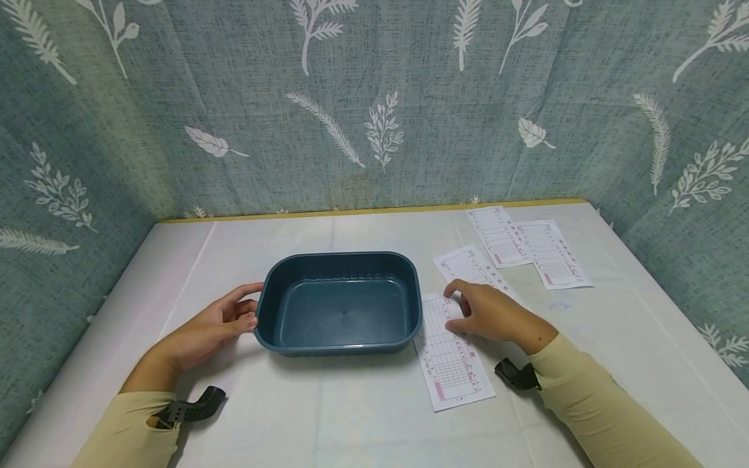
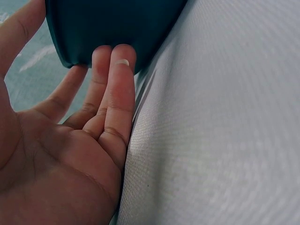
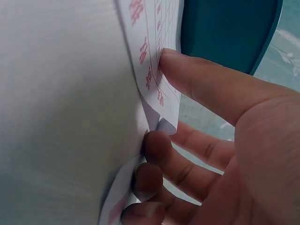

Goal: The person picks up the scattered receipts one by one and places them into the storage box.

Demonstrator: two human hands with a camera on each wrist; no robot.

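A dark teal plastic basin [image 1: 344, 312] sits on the white cloth-covered table, nothing inside it. At its left end is my left hand [image 1: 213, 325], fingertips and thumb against the end wall [image 2: 112, 23], the palm standing away from it. Just right of the basin lies a printed paper form [image 1: 456, 364] with a ruled grid and red characters. My right hand [image 1: 497, 312] pinches that form near its far right edge. In the right wrist view the thumb [image 3: 187, 72] presses its printed face and the paper's edge curls up beside the fingers.
A second form [image 1: 468, 263] lies just beyond my right hand, partly hidden by it. Two more forms, one [image 1: 500, 235] overlapping another [image 1: 552, 253], lie at the back right. A leaf-patterned curtain [image 1: 351, 117] surrounds the table's back and sides.
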